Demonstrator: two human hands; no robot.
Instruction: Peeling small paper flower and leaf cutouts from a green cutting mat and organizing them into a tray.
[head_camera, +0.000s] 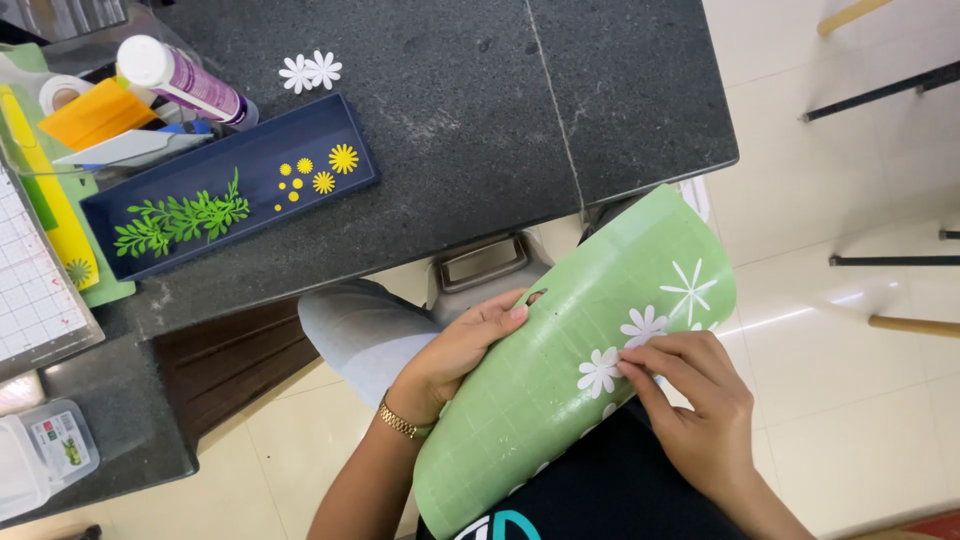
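Note:
A green cutting mat (560, 380) with a grid is curled over my lap. White paper flowers (600, 372) stick to its surface. My left hand (460, 350) grips the mat's left edge, thumb on top near a small hole. Fingers of my right hand (695, 395) pinch at the mat beside a white flower (643, 325), touching its petals. A thin white flower cut-out (690, 290) lies higher on the mat.
A dark stone counter (480, 100) carries a navy tray (230, 185) with green paper leaves and yellow paper flowers, two white flowers (310, 70), a glue bottle (180, 75), tape and tools. A clear container (45, 450) sits at the left. Chair legs stand on the tiled floor at right.

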